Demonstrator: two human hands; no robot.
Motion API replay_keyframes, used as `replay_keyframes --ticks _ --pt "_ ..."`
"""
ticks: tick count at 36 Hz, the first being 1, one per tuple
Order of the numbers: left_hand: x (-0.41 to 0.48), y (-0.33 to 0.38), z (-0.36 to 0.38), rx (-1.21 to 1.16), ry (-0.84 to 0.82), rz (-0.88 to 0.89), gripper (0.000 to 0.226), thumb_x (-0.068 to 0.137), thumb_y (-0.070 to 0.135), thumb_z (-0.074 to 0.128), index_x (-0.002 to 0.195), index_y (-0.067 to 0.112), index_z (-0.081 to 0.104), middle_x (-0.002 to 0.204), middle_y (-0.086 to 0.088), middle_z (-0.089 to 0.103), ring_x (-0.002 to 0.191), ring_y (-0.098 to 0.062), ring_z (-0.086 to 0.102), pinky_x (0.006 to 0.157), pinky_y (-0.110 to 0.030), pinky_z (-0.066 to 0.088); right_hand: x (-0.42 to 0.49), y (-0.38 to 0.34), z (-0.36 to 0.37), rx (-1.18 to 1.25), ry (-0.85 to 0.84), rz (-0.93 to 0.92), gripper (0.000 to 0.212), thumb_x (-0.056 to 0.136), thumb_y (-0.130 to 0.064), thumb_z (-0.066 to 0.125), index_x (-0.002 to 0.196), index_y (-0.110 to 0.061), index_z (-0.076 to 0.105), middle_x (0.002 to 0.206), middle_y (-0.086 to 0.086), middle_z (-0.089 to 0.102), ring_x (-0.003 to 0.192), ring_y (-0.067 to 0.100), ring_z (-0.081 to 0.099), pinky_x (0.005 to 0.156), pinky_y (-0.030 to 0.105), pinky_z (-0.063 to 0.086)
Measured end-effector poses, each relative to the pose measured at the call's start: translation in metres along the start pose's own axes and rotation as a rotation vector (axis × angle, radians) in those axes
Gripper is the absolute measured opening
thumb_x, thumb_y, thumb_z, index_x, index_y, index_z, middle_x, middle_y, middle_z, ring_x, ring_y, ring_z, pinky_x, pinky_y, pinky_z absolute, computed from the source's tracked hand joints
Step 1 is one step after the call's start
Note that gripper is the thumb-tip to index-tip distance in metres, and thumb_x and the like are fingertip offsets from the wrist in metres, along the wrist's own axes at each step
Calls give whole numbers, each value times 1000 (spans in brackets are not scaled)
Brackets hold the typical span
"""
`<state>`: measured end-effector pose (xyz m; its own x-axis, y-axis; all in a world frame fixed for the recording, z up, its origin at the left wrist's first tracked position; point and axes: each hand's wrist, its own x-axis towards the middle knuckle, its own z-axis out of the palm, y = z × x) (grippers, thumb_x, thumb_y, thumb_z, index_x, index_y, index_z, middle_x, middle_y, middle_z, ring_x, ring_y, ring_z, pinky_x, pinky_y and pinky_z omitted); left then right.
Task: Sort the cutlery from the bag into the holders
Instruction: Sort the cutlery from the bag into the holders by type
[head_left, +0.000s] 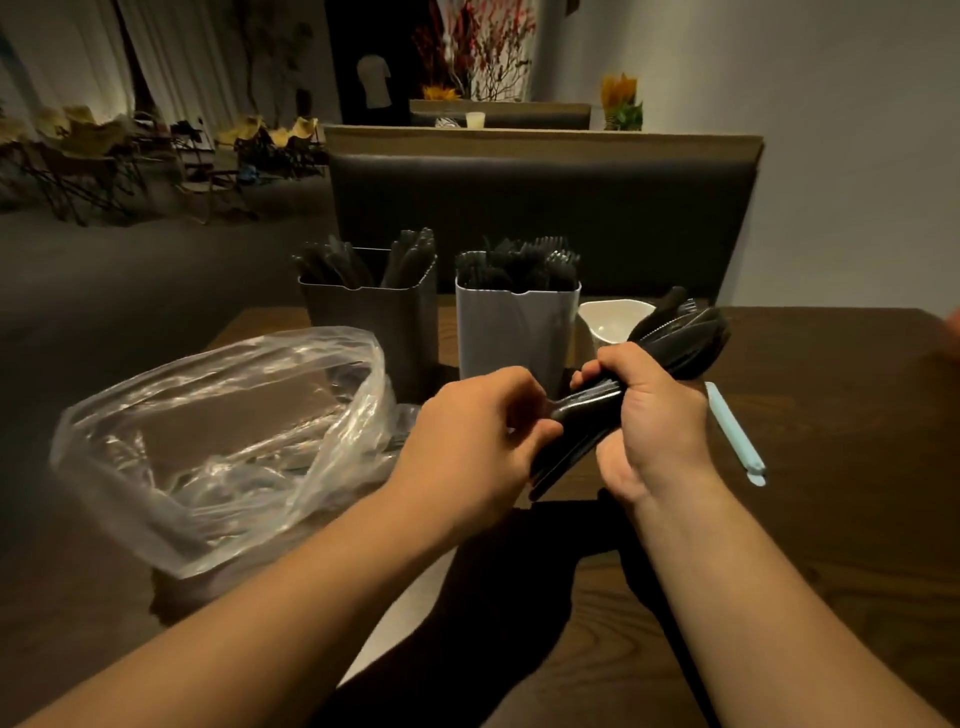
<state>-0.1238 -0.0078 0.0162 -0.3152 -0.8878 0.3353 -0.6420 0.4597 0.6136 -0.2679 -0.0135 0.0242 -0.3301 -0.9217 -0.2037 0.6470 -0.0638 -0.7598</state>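
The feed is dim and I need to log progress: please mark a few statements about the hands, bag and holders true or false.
1. The right hand grips a bundle of black cutlery. True.
2. The plastic bag lies right of the holders. False: it lies left of them.
3. The dark holder and the white holder both hold black cutlery. True.
4. The left hand rests inside the bag. False: it pinches the bundle's near end.
5. The light blue stick stands in the white holder. False: it lies flat on the table.
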Motion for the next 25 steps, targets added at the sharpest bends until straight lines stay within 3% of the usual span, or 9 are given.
replay_keyframes --ticks 3,6,8,11,14,16,20,25 --pt "12 4 9 -151 68 -13 11 90 29 73 86 37 66 79 18 66 78 3 62 67 -9 45 3 -17 -4 90 108 9 16 85 0 65 100 -5 60 71 5 62 64 16 63 67 32 59" --pt "26 6 10 -222 115 -20 12 93 19 69 93 30 73 84 12 71 82 -4 67 78 -32 58 11 -38 -15 177 210 -11 18 86 -1 65 100 -11 59 70 3 63 62 14 63 80 35 60" --pt "39 7 6 -231 125 -25 25 95 7 63 105 29 72 95 12 71 91 -6 67 85 -38 60 19 -46 -24 212 241 -49 23 85 1 64 104 -9 60 70 2 62 54 11 62 74 31 61" --pt "66 18 -2 22 167 66 45 91 -2 56 129 21 64 118 0 68 110 -18 63 98 -40 53 30 -47 -32 208 334 -148 32 83 3 64 111 -10 60 84 5 68 56 10 63 68 29 61" --pt "97 37 -4 306 139 198 48 96 8 58 142 13 46 121 -12 65 108 -27 60 90 -37 48 42 -45 -37 181 399 -232 50 78 2 67 124 -15 58 106 9 71 62 12 67 66 29 61" --pt "118 49 -2 399 91 223 46 96 10 61 139 10 44 119 -14 64 104 -28 60 83 -34 47 48 -43 -40 179 411 -245 54 76 1 69 126 -14 58 108 12 72 64 14 67 66 31 62" --pt "151 61 10 571 -33 350 23 94 11 65 116 12 67 109 -11 70 102 -29 65 84 -38 53 52 -40 -43 177 400 -228 50 73 2 67 121 -10 61 102 13 72 64 16 67 62 30 59" --pt "167 61 23 676 -134 424 23 91 4 64 109 14 73 104 -10 72 96 -29 68 85 -41 57 53 -40 -43 156 397 -247 47 76 3 66 121 -11 60 103 14 72 63 16 65 68 32 62"
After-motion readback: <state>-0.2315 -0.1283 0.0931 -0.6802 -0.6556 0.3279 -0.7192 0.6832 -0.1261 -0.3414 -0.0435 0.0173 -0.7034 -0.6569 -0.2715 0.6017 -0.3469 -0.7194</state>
